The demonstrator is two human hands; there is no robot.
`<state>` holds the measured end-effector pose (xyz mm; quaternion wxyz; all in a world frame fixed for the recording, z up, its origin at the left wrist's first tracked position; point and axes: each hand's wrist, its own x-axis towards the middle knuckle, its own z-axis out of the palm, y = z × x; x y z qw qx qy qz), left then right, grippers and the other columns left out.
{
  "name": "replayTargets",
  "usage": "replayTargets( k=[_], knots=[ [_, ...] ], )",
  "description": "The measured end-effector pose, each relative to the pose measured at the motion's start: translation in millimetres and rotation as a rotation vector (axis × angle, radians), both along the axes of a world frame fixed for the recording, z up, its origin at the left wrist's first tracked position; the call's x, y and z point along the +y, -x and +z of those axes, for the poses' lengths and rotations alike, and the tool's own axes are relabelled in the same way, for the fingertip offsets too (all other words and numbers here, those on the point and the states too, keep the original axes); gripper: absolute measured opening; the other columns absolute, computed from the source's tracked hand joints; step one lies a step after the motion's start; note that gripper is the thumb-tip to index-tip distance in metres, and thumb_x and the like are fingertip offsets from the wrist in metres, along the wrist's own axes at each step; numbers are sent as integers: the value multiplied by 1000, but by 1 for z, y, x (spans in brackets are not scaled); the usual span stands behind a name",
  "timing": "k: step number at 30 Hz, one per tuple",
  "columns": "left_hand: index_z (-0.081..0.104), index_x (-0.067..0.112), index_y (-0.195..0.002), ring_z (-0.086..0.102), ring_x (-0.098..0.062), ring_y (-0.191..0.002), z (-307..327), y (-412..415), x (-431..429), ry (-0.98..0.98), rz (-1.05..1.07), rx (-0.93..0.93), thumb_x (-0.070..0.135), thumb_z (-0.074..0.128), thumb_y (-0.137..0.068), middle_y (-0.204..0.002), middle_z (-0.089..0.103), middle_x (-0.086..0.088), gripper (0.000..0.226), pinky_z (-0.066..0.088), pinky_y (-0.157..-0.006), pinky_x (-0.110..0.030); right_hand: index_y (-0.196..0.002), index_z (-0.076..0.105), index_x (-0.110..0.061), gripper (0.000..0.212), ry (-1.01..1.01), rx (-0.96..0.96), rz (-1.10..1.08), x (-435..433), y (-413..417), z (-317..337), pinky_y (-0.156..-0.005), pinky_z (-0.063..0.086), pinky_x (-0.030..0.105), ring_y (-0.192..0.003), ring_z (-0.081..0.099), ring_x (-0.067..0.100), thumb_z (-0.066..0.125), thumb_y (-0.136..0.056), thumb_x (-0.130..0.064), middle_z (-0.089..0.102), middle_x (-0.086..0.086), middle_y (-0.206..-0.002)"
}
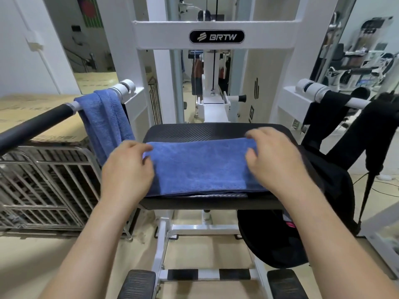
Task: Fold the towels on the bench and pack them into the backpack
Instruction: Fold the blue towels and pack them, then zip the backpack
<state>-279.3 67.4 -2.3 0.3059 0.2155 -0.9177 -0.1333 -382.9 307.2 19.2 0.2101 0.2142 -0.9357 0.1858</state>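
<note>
A white BRTW gym machine (216, 26) is filling the far side of the room, and its black padded worktop (194, 130) is sitting in the middle of the view. A blue towel (198, 167) is lying flat across that worktop, already doubled over into a wide band, with its near edge close to the worktop's near edge. The left hand (127, 169) is hovering over the towel's left end and the right hand (274, 160) over its right end; the fingers (140, 146) of both are curling, but blur is making it impossible to tell whether they are pinching the cloth or only reaching for it. A second blue towel (105, 117) is hanging unfolded over the left handle bar (43, 119), and the black backpack (336, 186) is hanging just beside the worktop's right edge. The step in hand is probably the folding of this first towel, early in the task. The next move is likely calling for a firm hold on one end, bringing it across to the other end, squaring the edges, then carrying the bundle right to the backpack.
</note>
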Motion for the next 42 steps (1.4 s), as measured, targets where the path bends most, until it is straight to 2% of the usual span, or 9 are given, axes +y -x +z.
replayTargets(
  k=[3,8,14,19,25,28,33,37,42],
  knots=[
    [61,13,-111,53,-30,-115,-2,45,27,54,-237,-116,29,37,-95,-120,60,-5,32,45,-91,-45,-127,52,-10,38,-64,-103,276,-58,10,-11,-100,41,44,-126,44,27,42,-95,-27,52,8,-131],
    [8,24,-154,1,-10,-148,-39,64,9,114,-184,-493,56,16,-97,-162,4,8,66,6,-119,-45,-154,13,-25,68,-332,-254,213,-55,36,-53,-120,8,43,-149,4,17,19,-96,-61,7,-3,-163],
    [9,24,-154,6,-12,-148,-38,58,-33,-23,-70,-486,56,18,-97,-162,6,7,66,12,-117,-52,-154,4,-29,78,-301,-371,20,-4,58,-48,-118,4,47,-149,-4,12,14,-90,-72,-4,-10,-162],
    [32,23,-146,35,-30,-132,-31,52,-25,-22,-10,-257,52,44,-93,-143,43,-5,62,31,-102,-54,-150,27,-23,74,-88,-402,-21,25,79,-35,-110,31,49,-140,29,27,49,-89,-59,31,1,-154],
    [40,35,-137,49,-20,-124,-10,45,-25,-493,-112,-71,34,73,-79,-137,49,6,66,39,-93,-31,-78,71,-20,7,67,-593,124,34,98,2,-69,49,34,-68,62,20,74,-74,-14,69,5,-69],
    [50,44,-126,58,-19,-115,-4,30,-20,-910,-197,7,35,76,-73,-135,53,4,60,48,-97,-39,-83,65,-14,9,-56,-482,145,16,109,22,-69,47,34,-79,60,25,67,-77,-8,68,7,-82],
    [48,42,-123,40,-14,-43,-8,-10,33,-1346,-283,261,7,61,-88,-58,47,-2,51,31,-38,-22,-111,59,-24,36,-153,32,178,-79,127,64,-76,47,40,-101,56,36,57,-79,-6,60,10,-112],
    [45,46,-116,39,-16,-43,-34,-37,65,-1240,-207,317,5,61,-88,-51,43,2,53,33,-45,-25,-141,40,-26,52,-267,119,378,-140,92,57,-89,46,45,-119,47,33,55,-91,-26,53,10,-129],
    [59,38,-107,55,-2,-77,-49,-48,37,-514,-108,301,16,67,-77,-85,57,15,37,42,-78,-16,-133,53,-29,54,-419,-331,809,-102,19,23,-100,42,33,-119,53,14,40,-91,-62,59,-8,-129]
  ],
)
